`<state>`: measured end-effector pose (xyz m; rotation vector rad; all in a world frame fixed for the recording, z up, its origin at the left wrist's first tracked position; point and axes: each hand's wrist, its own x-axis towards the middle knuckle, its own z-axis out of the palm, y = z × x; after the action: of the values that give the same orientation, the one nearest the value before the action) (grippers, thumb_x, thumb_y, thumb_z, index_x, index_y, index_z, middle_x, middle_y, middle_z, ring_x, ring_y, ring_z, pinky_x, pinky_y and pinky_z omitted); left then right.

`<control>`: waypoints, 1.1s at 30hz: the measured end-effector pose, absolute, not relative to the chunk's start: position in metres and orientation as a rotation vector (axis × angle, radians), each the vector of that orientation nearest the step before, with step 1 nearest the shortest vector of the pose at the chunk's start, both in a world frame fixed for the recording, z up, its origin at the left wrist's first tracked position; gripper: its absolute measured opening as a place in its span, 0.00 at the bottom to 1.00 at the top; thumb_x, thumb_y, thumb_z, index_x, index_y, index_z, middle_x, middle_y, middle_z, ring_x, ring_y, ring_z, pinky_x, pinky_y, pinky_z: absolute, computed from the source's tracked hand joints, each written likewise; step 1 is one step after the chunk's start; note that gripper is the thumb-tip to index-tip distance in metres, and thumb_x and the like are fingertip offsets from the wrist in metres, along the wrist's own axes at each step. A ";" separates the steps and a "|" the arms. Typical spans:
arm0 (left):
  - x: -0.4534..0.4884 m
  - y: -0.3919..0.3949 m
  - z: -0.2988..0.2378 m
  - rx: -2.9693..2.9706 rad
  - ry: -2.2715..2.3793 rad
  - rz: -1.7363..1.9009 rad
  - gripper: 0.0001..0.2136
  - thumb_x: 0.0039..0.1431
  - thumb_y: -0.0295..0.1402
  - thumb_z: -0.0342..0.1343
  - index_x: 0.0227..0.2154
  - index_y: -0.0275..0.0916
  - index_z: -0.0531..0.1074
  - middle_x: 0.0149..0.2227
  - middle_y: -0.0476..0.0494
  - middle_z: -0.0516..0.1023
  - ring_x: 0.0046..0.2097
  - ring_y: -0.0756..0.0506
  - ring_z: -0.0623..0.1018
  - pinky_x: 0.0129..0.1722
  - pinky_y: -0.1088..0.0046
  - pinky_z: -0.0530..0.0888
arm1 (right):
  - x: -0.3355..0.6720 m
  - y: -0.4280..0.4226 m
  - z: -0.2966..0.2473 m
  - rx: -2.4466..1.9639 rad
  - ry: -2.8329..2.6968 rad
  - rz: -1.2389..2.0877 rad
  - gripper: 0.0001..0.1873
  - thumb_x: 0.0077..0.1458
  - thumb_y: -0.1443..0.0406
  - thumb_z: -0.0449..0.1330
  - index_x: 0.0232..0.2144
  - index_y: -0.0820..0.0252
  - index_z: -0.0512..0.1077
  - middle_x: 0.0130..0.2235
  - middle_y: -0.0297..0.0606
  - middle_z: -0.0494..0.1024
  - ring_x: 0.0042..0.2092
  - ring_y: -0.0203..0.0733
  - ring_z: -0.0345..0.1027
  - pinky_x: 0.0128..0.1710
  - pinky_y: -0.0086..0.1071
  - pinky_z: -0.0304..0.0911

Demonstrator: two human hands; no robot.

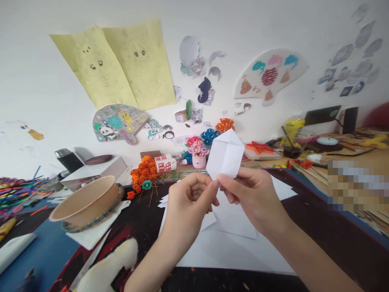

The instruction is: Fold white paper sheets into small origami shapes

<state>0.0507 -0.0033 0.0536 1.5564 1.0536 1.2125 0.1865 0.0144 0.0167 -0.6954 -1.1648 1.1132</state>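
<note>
A small white piece of folded paper (226, 156), with a pointed top and crease lines across it, is held upright above the table. My left hand (194, 192) pinches its lower left corner between thumb and fingers. Gripping the lower right edge is my right hand (251, 192), its thumb in front and fingers behind. Both thumbs nearly meet at the paper's bottom. Beneath my hands lie white paper sheets (234, 253), some of them overlapping, on a dark mat (316, 231).
On the left stand a round tan bowl-like frame (85, 202) and a white box (94, 170) near a black thermos (69, 160). Orange pipe-cleaner flowers (146, 172), a pink flower pot (199, 156) and a bottle (167, 164) line the back. A yellow bottle (293, 129) stands right.
</note>
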 end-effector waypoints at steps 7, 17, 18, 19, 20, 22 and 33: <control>0.050 -0.002 0.053 1.599 1.031 1.204 0.09 0.58 0.34 0.58 0.23 0.36 0.71 0.19 0.53 0.71 0.21 0.55 0.67 0.21 0.82 0.65 | 0.187 0.014 0.018 -0.682 -1.153 1.100 0.14 0.51 0.62 0.65 0.17 0.59 0.71 0.14 0.28 0.65 0.18 0.31 0.57 0.17 0.26 0.53; 0.050 -0.003 0.051 1.812 1.125 1.270 0.09 0.59 0.32 0.56 0.23 0.38 0.70 0.21 0.53 0.72 0.23 0.54 0.69 0.23 0.80 0.66 | 0.185 0.014 0.017 -0.698 -1.154 1.097 0.14 0.51 0.62 0.65 0.17 0.60 0.71 0.14 0.28 0.65 0.18 0.31 0.57 0.17 0.26 0.51; 0.052 -0.004 0.049 1.859 1.151 1.300 0.09 0.59 0.32 0.55 0.23 0.38 0.69 0.20 0.53 0.71 0.23 0.54 0.69 0.23 0.80 0.66 | 0.184 0.014 0.017 -0.698 -1.151 1.102 0.14 0.51 0.62 0.65 0.17 0.60 0.72 0.14 0.28 0.65 0.18 0.30 0.57 0.17 0.26 0.51; 0.052 -0.004 0.047 1.894 1.172 1.322 0.10 0.60 0.31 0.55 0.23 0.38 0.68 0.20 0.54 0.71 0.23 0.53 0.69 0.24 0.80 0.66 | 0.184 0.015 0.016 -0.697 -1.148 1.103 0.14 0.51 0.62 0.65 0.18 0.60 0.72 0.14 0.28 0.66 0.18 0.30 0.57 0.17 0.26 0.51; 0.053 -0.004 0.045 1.915 1.188 1.330 0.10 0.60 0.31 0.54 0.23 0.39 0.67 0.21 0.54 0.71 0.24 0.53 0.69 0.25 0.80 0.66 | 0.184 0.015 0.016 -0.697 -1.145 1.103 0.14 0.51 0.62 0.65 0.17 0.60 0.72 0.14 0.28 0.66 0.18 0.30 0.57 0.17 0.26 0.51; 0.052 -0.003 0.043 1.921 1.179 1.300 0.10 0.62 0.33 0.52 0.24 0.39 0.67 0.21 0.53 0.71 0.24 0.53 0.69 0.25 0.79 0.66 | 0.184 0.016 0.015 -0.701 -1.136 1.100 0.14 0.51 0.62 0.65 0.17 0.60 0.71 0.14 0.28 0.65 0.18 0.30 0.56 0.17 0.26 0.51; 0.046 -0.002 0.050 1.892 1.126 1.207 0.10 0.60 0.33 0.56 0.24 0.39 0.71 0.21 0.53 0.73 0.23 0.54 0.70 0.24 0.80 0.67 | 0.184 0.016 0.016 -0.711 -1.148 1.093 0.15 0.52 0.62 0.64 0.16 0.60 0.72 0.14 0.28 0.65 0.18 0.30 0.57 0.16 0.26 0.51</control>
<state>0.0459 -0.0022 0.0496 1.8920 1.1260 1.2066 0.1844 0.0156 0.0164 -0.7108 -1.1479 1.0928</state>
